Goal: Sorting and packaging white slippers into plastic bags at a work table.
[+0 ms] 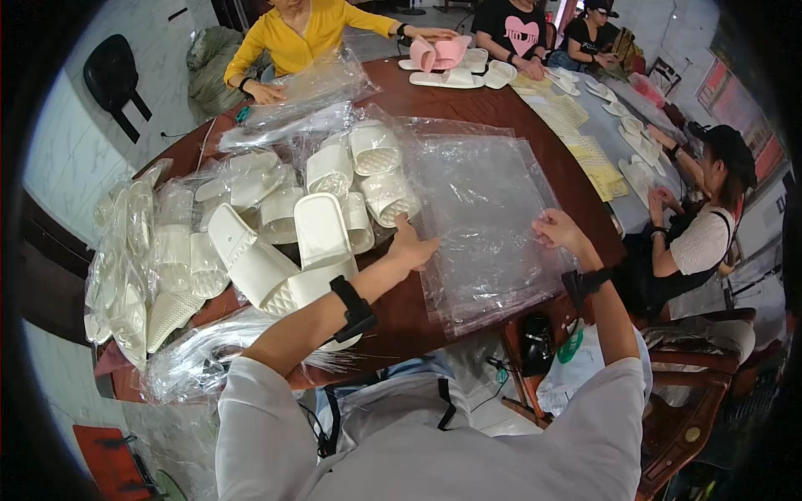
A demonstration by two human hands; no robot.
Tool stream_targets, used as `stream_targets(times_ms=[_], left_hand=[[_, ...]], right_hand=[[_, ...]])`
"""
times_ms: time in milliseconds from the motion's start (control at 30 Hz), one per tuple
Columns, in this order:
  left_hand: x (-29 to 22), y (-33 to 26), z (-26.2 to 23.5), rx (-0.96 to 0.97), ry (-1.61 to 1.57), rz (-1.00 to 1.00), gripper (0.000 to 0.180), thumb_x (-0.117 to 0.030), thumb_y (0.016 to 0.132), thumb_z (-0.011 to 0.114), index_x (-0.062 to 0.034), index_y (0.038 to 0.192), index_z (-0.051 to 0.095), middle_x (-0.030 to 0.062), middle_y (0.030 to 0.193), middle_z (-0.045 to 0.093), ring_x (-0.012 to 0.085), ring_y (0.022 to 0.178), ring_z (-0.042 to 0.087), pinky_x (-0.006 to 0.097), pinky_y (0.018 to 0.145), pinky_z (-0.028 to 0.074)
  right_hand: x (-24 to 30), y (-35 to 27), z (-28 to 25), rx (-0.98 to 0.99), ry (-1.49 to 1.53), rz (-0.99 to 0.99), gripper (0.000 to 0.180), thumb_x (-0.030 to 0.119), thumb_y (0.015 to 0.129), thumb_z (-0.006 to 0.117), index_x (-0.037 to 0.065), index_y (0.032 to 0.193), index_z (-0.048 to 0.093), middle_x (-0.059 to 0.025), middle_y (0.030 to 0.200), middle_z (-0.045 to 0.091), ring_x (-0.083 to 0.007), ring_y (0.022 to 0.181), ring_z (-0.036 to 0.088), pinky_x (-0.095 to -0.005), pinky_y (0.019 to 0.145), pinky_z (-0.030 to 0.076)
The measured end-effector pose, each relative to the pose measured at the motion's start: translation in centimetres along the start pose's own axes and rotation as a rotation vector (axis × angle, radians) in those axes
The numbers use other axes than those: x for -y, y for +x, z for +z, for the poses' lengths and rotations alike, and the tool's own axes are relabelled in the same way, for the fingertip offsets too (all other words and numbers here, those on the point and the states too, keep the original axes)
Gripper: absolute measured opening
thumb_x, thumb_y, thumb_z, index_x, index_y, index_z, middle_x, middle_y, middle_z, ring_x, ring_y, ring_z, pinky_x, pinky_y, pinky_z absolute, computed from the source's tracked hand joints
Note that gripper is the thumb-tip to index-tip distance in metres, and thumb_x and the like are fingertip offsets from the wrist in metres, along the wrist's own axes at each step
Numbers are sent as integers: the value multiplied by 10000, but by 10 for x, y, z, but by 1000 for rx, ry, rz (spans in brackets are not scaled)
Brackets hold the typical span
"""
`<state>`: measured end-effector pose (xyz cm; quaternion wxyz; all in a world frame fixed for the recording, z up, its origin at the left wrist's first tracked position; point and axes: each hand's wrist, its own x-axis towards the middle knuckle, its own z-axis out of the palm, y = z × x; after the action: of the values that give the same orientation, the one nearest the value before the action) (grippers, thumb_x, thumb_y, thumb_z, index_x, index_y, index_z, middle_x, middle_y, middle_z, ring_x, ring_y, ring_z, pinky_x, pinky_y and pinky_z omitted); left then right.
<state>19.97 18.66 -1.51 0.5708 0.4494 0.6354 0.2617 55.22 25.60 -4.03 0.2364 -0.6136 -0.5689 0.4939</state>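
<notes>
A stack of clear plastic bags (480,196) lies flat on the brown table in front of me. My right hand (558,231) is closed in a pinch at the right edge of the top bag. At the left edge of the stack is my left hand (411,248), its thumb and fingers apart, close to a white slipper (388,197). Left of that hand, a loose pair of white slippers, one slipper (251,255) and its mate (322,234), rests on the pile. Around them lie several slippers in clear bags (174,246).
A bundle of clear plastic strips (200,355) lies at the near left edge. Across the table, a person in yellow (292,42) touches more plastic bags (322,88) beside pink slippers (439,53). Other people work at the grey table (597,138) on the right. A wooden chair (689,401) stands near my right.
</notes>
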Motion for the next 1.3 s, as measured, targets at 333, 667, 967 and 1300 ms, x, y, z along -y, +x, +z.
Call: stream_targets(times_ms=[333,667,967,1300], left_hand=[[4,9,47,-300,30,55,969,-136,757,722,-91,1404,3,296,1305,313,468,1104,515,466,919,466],[-17,-43,37,-296,188,68,1044,-237,780,725,-60,1454,-53,310,1335,251,427,1177,459,426,991,417],[6,-195,-132,106,232,637,503,-247,864,691,-154,1316,491,79,1162,524,143,960,578,287,768,507],[104,-149,-259,-719,816,469,454,-284,756,714,-55,1132,603,194,1023,619,360,914,595,416,885,435]], right_hand=[[-32,-68,5,-410,-785,-252,890,544,790,662,23,1412,296,-304,1365,347,-463,1266,322,-560,1032,280],[-61,-64,12,-466,-891,-54,855,643,836,528,128,1466,265,-265,1464,262,-459,1347,232,-572,1068,216],[11,-106,54,-637,-614,-517,423,256,909,604,82,1282,511,-171,1341,450,-348,1271,378,-453,1046,314],[174,-139,268,50,-380,-998,342,90,821,657,31,1145,565,-163,1086,579,-358,1024,542,-402,868,445]])
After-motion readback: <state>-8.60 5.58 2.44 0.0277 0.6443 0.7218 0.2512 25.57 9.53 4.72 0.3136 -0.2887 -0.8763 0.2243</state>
